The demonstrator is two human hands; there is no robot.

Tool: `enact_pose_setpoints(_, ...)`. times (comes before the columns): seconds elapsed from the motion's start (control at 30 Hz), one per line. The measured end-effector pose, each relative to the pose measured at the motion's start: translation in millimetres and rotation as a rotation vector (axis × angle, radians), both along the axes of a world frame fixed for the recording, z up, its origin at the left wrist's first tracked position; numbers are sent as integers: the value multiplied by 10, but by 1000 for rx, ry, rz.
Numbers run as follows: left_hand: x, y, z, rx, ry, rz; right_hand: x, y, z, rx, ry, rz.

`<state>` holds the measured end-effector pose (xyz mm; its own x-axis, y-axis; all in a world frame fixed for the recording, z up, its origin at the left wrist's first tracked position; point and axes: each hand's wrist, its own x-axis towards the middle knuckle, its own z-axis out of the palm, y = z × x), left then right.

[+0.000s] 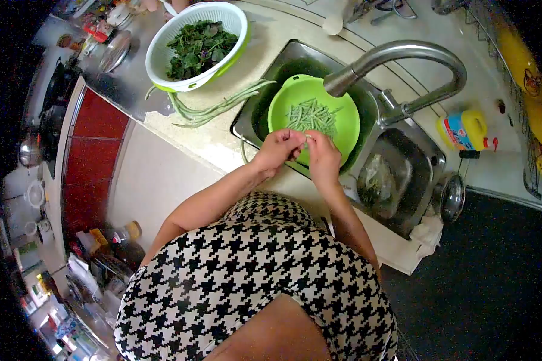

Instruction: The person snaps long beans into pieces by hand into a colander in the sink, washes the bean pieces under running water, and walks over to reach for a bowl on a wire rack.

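Over the near edge of a bright green bowl (350, 135), my left hand (277, 150) and my right hand (324, 157) meet with their fingertips pinched together. A small pale green bit of a long bean (308, 138) shows between them. Both hands are closed on it; most of the bean is hidden by the fingers. Left of my left hand, a thin green strand (243, 149) shows against the counter, perhaps the same bean. Inside the bowl lies a pile of short bean pieces (312, 116). Whole long beans (217, 110) lie in a bundle on the counter to the left.
The bowl stands in the left basin of a steel sink (241, 123), under a curved faucet (427, 49). A white-and-green colander (155, 57) holds leafy greens (202, 48). A plastic bag (377, 180) lies in the right basin. A yellow bottle (465, 130) stands to the right.
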<state>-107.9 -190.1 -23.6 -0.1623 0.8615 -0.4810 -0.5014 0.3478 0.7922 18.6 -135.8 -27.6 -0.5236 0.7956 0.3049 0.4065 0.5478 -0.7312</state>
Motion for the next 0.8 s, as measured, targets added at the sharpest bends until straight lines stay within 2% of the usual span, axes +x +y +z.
enact_pose_setpoints(0.07,12,42,24,67,-76,68,-166,5,-113,-190,261,-77)
enact_pose_setpoints(0.17,94,111,-19,82,-95,169,-297,43,80,-827,453,-176)
enact_pose_setpoints(0.2,184,160,-81,84,-115,234,-303,130,-340,-651,363,-214)
enact_pose_setpoints(0.23,229,191,-117,88,-136,296,-302,184,-391,-728,370,-209)
enact_pose_setpoints(0.3,184,233,-108,62,-81,208,-289,293,-444,-882,381,-199)
enact_pose_setpoints(0.33,133,260,-86,49,-15,150,-266,404,-621,-508,219,-140)
enact_pose_setpoints(0.37,74,278,-61,34,52,90,-165,464,-788,-380,166,-165)
enact_pose_setpoints(0.43,-85,312,-10,-15,11,-33,-131,493,-596,-122,61,-211)
enact_pose_setpoints(0.47,-148,336,-88,-9,-37,-55,-95,429,-408,-257,199,-222)
enact_pose_setpoints(0.57,-136,339,-9,-30,-56,-94,-38,364,-202,-615,377,67)
enact_pose_setpoints(0.6,-111,348,109,-63,-17,-119,-28,375,-218,-613,323,148)
enact_pose_setpoints(0.63,-93,352,170,-94,22,-144,-15,395,-239,-618,313,81)
enact_pose_setpoints(0.73,-185,192,48,42,237,-343,46,531,-279,-692,324,-152)
enact_pose_setpoints(0.8,-246,143,-26,38,406,-385,124,547,-193,-91,-13,-98)
